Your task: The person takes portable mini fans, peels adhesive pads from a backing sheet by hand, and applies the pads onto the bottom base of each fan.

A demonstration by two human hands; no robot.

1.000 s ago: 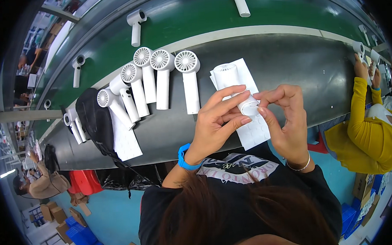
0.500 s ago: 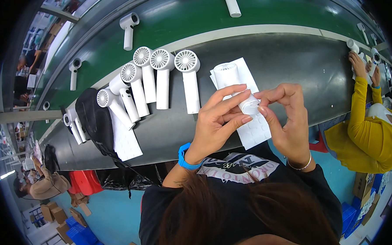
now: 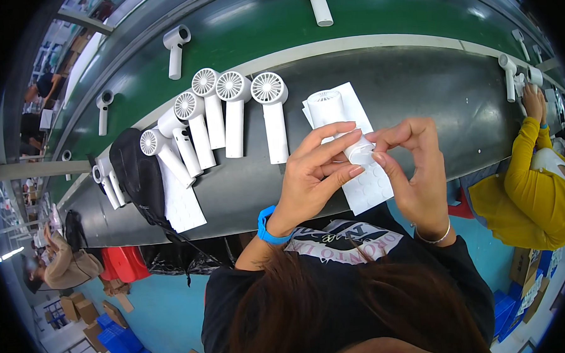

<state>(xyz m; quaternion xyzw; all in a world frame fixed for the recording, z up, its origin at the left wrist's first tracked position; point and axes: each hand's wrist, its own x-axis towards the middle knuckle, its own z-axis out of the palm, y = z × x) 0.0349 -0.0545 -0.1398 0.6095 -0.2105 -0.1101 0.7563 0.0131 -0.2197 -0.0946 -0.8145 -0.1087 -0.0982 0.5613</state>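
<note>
A white handheld fan (image 3: 327, 106) lies with its grille end away from me and its handle end toward me. My left hand (image 3: 314, 172) is wrapped round its handle, fingers on top and thumb below. At the handle's round end, the thumb and forefinger of my right hand (image 3: 416, 174) pinch a small clear sticker, partly hidden by the fingertips. Under the fan lie white sheets (image 3: 368, 188) marked with rows of round outlines. To the left, several more white fans (image 3: 274, 123) rest on the dark worktop, grilles facing up.
A black bag (image 3: 134, 167) and another white sheet (image 3: 183, 206) lie left on the dark worktop (image 3: 436, 94). Beyond it, a green conveyor belt (image 3: 245, 36) carries spaced-out fans (image 3: 175, 52). At the right a co-worker in a yellow sleeve (image 3: 525, 166) handles fans.
Fans on the green belt have shifted left. The co-worker's hands at the right have moved away from one fan, which now lies uncovered. My own hands have barely moved.
</note>
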